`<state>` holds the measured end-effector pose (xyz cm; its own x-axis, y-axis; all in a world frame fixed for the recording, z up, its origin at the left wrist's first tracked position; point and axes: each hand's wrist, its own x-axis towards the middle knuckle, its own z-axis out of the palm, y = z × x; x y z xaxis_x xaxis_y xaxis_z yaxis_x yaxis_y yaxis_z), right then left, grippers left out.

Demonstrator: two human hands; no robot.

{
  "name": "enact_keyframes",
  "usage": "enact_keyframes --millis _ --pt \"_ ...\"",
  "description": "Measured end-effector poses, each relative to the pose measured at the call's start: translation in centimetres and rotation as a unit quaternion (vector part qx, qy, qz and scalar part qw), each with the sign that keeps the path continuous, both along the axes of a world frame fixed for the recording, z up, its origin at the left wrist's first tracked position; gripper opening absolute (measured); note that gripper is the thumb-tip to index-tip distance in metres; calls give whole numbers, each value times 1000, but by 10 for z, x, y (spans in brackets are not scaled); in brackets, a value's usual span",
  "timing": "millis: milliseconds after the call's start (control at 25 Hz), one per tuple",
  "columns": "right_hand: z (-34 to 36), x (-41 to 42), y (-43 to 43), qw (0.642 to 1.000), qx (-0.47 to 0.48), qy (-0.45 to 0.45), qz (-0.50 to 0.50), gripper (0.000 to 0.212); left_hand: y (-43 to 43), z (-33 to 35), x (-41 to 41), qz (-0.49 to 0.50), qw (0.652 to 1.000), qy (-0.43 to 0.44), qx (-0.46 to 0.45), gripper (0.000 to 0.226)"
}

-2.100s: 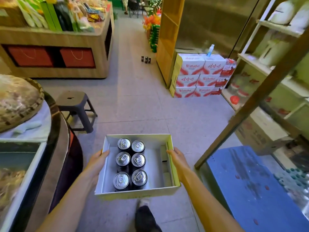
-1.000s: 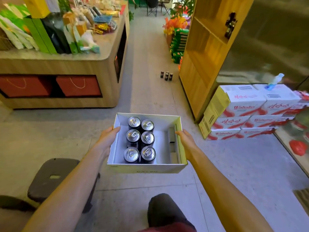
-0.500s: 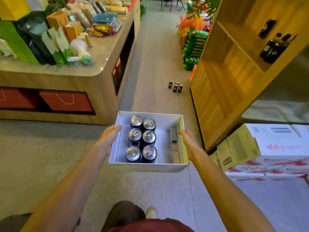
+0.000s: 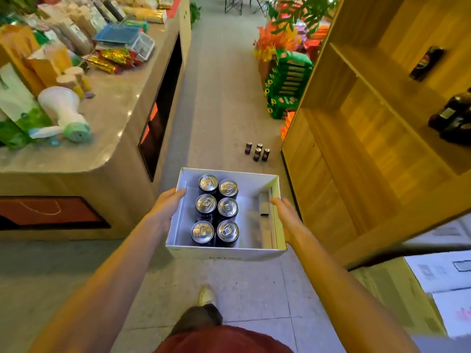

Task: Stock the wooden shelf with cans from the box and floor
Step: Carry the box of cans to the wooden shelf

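Note:
I carry an open white box point(image 4: 254, 184) in front of me. My left hand point(image 4: 167, 205) grips its left wall and my right hand point(image 4: 286, 215) grips its right wall. Several dark cans point(image 4: 216, 210) with silver tops stand in two rows in the box's left half. More dark cans point(image 4: 257, 151) stand on the floor ahead, by the corner of the wooden shelf point(image 4: 356, 138) on my right. A few dark cans point(image 4: 451, 121) rest on the shelf's boards at the far right.
A long counter point(image 4: 109, 108) loaded with packaged goods and a white megaphone point(image 4: 63, 110) runs along the left. Green stacked packs point(image 4: 285, 82) stand beyond the shelf. White cartons point(image 4: 433, 281) sit at the lower right. The tiled aisle runs between counter and shelf.
I have walked forward along the aisle with the box held the same way. The wooden shelf and the cans on the floor are closer, and the cartons have slid to the lower right.

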<state>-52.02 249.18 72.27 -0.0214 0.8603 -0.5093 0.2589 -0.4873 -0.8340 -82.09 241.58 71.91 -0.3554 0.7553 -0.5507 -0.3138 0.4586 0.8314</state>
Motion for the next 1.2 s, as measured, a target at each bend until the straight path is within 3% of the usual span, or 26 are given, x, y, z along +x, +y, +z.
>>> enact_keyframes --millis 440,920,1040,1200 --pt "8 -92 304 999 16 8 -40 45 317 22 -99 -24 999 19 27 18" --pt "15 -132 632 997 21 35 -72 20 663 32 -142 -56 997 46 27 19" --pt "15 -120 680 991 31 31 -125 21 746 39 -131 -104 994 38 18 21" --pt "3 -96 720 972 35 29 -230 38 850 40 -99 -234 972 28 14 25"
